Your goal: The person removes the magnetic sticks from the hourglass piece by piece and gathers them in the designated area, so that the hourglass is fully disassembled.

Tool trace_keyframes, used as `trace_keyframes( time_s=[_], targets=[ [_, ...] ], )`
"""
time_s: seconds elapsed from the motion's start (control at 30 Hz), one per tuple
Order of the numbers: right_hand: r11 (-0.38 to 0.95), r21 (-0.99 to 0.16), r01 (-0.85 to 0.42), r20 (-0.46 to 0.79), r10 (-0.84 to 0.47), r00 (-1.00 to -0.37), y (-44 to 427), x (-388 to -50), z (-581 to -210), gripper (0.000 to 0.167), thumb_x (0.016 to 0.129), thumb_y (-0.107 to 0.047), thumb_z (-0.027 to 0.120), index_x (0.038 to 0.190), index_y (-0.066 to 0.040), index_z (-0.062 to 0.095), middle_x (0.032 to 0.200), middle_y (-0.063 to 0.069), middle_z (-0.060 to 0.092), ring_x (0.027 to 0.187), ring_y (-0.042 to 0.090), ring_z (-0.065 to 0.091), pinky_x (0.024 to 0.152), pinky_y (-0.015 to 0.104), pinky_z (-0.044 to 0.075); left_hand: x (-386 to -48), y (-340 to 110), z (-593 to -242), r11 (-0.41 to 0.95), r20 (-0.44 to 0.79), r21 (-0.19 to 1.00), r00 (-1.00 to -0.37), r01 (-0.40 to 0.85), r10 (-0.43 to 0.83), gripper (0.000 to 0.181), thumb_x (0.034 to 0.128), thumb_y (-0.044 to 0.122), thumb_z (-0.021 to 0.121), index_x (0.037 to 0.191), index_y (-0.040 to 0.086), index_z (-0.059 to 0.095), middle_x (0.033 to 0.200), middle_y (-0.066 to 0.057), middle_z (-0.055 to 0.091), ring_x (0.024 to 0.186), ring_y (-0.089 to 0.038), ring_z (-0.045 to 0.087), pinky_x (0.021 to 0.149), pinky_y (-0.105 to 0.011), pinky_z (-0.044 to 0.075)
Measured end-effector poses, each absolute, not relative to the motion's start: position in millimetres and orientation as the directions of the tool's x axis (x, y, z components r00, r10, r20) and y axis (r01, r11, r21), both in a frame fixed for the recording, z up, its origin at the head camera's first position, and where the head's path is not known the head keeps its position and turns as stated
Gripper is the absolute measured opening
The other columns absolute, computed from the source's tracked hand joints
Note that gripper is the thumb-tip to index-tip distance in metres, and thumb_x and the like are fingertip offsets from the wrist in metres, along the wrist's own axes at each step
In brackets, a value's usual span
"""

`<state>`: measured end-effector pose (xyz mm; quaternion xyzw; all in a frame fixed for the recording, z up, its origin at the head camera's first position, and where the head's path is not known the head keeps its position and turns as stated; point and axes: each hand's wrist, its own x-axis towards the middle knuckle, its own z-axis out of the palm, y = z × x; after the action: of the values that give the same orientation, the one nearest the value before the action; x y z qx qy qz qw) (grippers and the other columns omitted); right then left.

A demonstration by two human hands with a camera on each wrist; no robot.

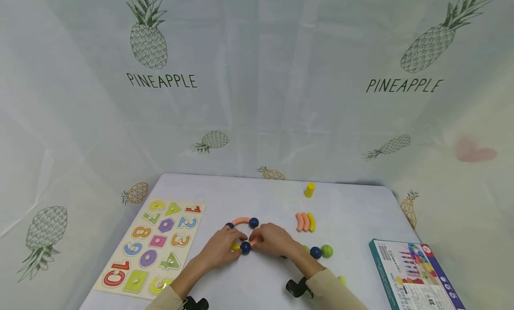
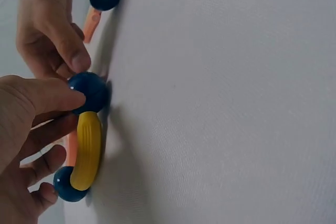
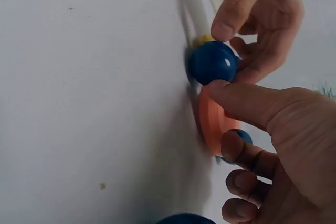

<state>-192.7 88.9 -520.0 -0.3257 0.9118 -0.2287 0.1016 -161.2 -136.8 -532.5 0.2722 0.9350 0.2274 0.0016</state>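
Observation:
On the white table, a ring of dark blue balls and curved rods lies between both hands. My left hand point(image 1: 220, 247) pinches the near blue ball point(image 2: 89, 93), thumb on its side. From that ball a yellow curved rod point(image 2: 88, 150) leads to another blue ball point(image 2: 70, 184). My right hand point(image 1: 275, 239) holds a salmon curved rod point(image 3: 211, 121) between thumb and fingers, its end against the near ball. Across the far side of the ring, a second salmon rod point(image 1: 241, 220) joins two blue balls, one being the far right ball point(image 1: 254, 222). Fingers partly cover the ring's sides.
A number puzzle board point(image 1: 138, 233) lies at left, a printed box point(image 1: 417, 274) at right. Behind stand a yellow cylinder point(image 1: 309, 190) and some loose curved rods point(image 1: 306, 222). Right of my right hand are a blue ball point(image 1: 315, 252) and a green ball point(image 1: 327, 250).

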Motion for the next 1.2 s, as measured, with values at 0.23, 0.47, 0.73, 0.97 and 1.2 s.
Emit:
trace_keyframes(
  time_s=[0.23,0.47,0.73,0.97,1.2],
  targets=[
    [0.692,-0.491,-0.529,-0.063,-0.634,-0.771,87,-196,-524,0.015,0.089,-0.025,0.077,0.103,-0.021,0.075,0.076,-0.017,0.057,0.07,0.003,0.05,0.065,0.021,0.042,-160,-134,-537,0.745,0.087,0.48,-0.87,0.463,0.485,0.026,0.0858,0.032,0.08,0.109,0.023,0.073,0.106,0.011,0.068,0.101,-0.012,0.058,0.084,-0.035,0.052],
    [0.688,-0.467,-0.556,-0.03,-0.64,-0.768,86,-198,-523,0.015,0.087,-0.021,0.077,0.102,-0.018,0.076,0.074,-0.016,0.059,0.068,0.003,0.049,0.066,0.021,0.042,-161,-130,-537,0.726,0.077,0.533,-0.879,0.435,0.471,0.026,0.0832,0.031,0.082,0.105,0.022,0.072,0.099,0.011,0.066,0.093,-0.01,0.054,0.08,-0.031,0.049],
    [0.71,-0.469,-0.525,-0.021,-0.604,-0.797,93,-205,-523,0.01,0.09,-0.028,0.075,0.094,-0.019,0.073,0.072,-0.015,0.057,0.067,0.004,0.049,0.063,0.021,0.042,-163,-124,-542,0.687,0.066,0.588,-0.872,0.427,0.485,0.027,0.083,0.031,0.082,0.106,0.02,0.072,0.094,0.015,0.065,0.086,-0.007,0.055,0.076,-0.027,0.047],
    [0.776,-0.479,-0.41,-0.081,-0.504,-0.86,98,-204,-524,0.025,0.094,-0.041,0.071,0.102,-0.019,0.062,0.069,-0.009,0.05,0.06,0.007,0.046,0.053,0.023,0.035,-164,-125,-546,0.692,0.054,0.593,-0.878,0.412,0.476,0.027,0.083,0.032,0.083,0.106,0.021,0.073,0.095,0.015,0.066,0.086,-0.004,0.055,0.077,-0.027,0.048],
    [0.868,-0.429,-0.249,-0.099,-0.319,-0.942,88,-210,-524,0.036,0.095,-0.042,0.068,0.111,-0.011,0.059,0.067,-0.001,0.051,0.056,0.015,0.048,0.048,0.029,0.035,-163,-124,-545,0.689,0.055,0.601,-0.881,0.404,0.47,0.028,0.0821,0.03,0.083,0.106,0.019,0.073,0.094,0.013,0.065,0.085,-0.005,0.053,0.076,-0.027,0.047]
  ],
)
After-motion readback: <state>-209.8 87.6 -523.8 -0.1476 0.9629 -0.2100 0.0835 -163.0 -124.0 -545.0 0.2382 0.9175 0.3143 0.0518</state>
